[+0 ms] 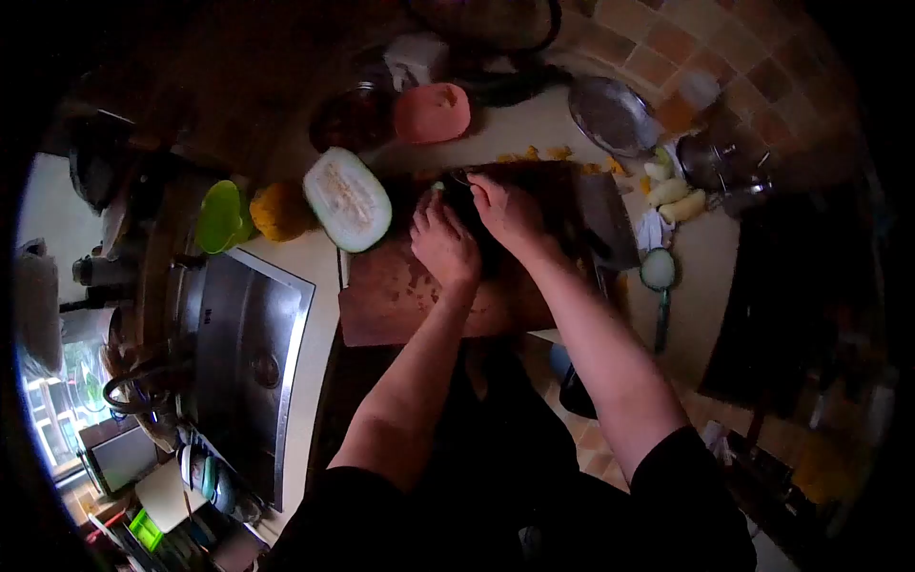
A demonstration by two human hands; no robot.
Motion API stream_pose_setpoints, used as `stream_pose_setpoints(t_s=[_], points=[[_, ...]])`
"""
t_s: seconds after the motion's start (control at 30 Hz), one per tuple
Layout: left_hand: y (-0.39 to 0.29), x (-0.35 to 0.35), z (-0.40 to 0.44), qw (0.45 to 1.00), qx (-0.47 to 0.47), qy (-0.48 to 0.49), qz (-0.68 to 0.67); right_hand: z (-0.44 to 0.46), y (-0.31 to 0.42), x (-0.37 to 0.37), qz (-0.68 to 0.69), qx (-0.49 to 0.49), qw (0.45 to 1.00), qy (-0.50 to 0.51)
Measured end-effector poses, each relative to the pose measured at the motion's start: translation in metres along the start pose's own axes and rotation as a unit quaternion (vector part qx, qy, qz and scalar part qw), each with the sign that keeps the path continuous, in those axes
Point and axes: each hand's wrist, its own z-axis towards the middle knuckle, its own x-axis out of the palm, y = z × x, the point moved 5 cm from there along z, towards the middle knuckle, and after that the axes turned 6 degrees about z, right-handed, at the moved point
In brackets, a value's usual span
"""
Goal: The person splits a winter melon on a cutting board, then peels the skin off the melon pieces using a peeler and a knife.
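On the dark wooden cutting board [396,310], my left hand [445,243] lies with its fingers together on a small pale green piece [437,188]. Close beside it, my right hand [510,217] is closed, with thumb and forefinger around something dark and thin that I cannot make out in the low light. A halved winter melon [348,200], its white seedy flesh facing up, rests at the board's upper left corner. Along the board's right side lies a cleaver [610,224] with a broad blade.
An orange pumpkin piece [278,212] and a green bowl [221,217] stand left of the melon. A pink bowl [432,112] and metal plate [612,114] are behind the board. The sink [305,315] is left; a green-handled spoon [662,300] and peeled pieces [681,205] lie right.
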Motion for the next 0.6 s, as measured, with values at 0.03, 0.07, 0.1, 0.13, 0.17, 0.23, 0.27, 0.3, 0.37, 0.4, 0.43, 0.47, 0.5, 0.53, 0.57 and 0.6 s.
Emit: stream_pose_setpoints(t_s=[0.03, 0.07, 0.1, 0.13, 0.17, 0.23, 0.27, 0.3, 0.37, 0.4, 0.43, 0.47, 0.5, 0.53, 0.57, 0.6], points=[[0.0, 0.0, 0.003, 1.0, 0.003, -0.003, 0.004, 0.006, 0.001, 0.003, -0.004, -0.013, 1.0, 0.004], [0.0, 0.001, 0.004, 1.0, 0.003, -0.006, 0.008, 0.007, 0.001, 0.006, -0.002, -0.015, 1.0, -0.003], [-0.001, -0.001, 0.004, 1.0, 0.003, -0.005, 0.011, 0.003, 0.001, 0.009, -0.001, -0.015, 1.0, -0.009], [-0.002, -0.001, 0.002, 1.0, 0.001, -0.004, 0.013, -0.001, -0.001, 0.009, -0.002, -0.014, 1.0, -0.014], [-0.004, 0.0, 0.003, 1.0, -0.003, -0.006, 0.014, -0.001, -0.003, 0.01, -0.004, -0.009, 1.0, -0.014], [-0.003, 0.0, 0.002, 1.0, -0.01, -0.009, 0.022, -0.004, -0.001, 0.011, -0.003, 0.003, 1.0, -0.013], [-0.002, -0.001, 0.002, 1.0, -0.008, -0.008, 0.026, -0.008, 0.001, 0.011, -0.006, 0.013, 1.0, -0.012], [-0.002, 0.0, 0.002, 1.0, -0.008, -0.01, 0.028, -0.012, 0.007, 0.006, -0.011, 0.02, 1.0, -0.01], [-0.002, 0.001, 0.003, 0.999, -0.016, -0.014, 0.035, -0.014, 0.009, 0.004, -0.001, 0.025, 1.0, -0.01], [-0.001, 0.002, 0.003, 0.999, -0.021, -0.013, 0.041, -0.015, 0.008, 0.007, 0.015, 0.028, 0.999, -0.015], [-0.001, 0.002, 0.002, 0.999, -0.027, -0.009, 0.045, -0.017, 0.007, 0.008, 0.028, 0.032, 0.999, -0.02], [-0.001, 0.002, 0.002, 0.999, -0.025, -0.012, 0.045, -0.019, 0.006, 0.008, 0.033, 0.022, 0.999, -0.032], [-0.002, 0.002, 0.002, 0.999, -0.025, -0.015, 0.045, -0.02, 0.009, 0.007, 0.037, 0.01, 0.998, -0.043], [-0.002, 0.001, 0.002, 0.998, -0.025, -0.018, 0.046, -0.021, 0.012, 0.007, 0.043, -0.001, 0.998, -0.054], [-0.001, 0.002, 0.003, 0.998, -0.026, -0.018, 0.056, -0.022, 0.013, 0.007, 0.035, 0.004, 0.998, -0.058], [-0.001, 0.003, 0.003, 0.997, -0.027, -0.017, 0.066, -0.024, 0.013, 0.009, 0.026, 0.009, 0.998, -0.062]])
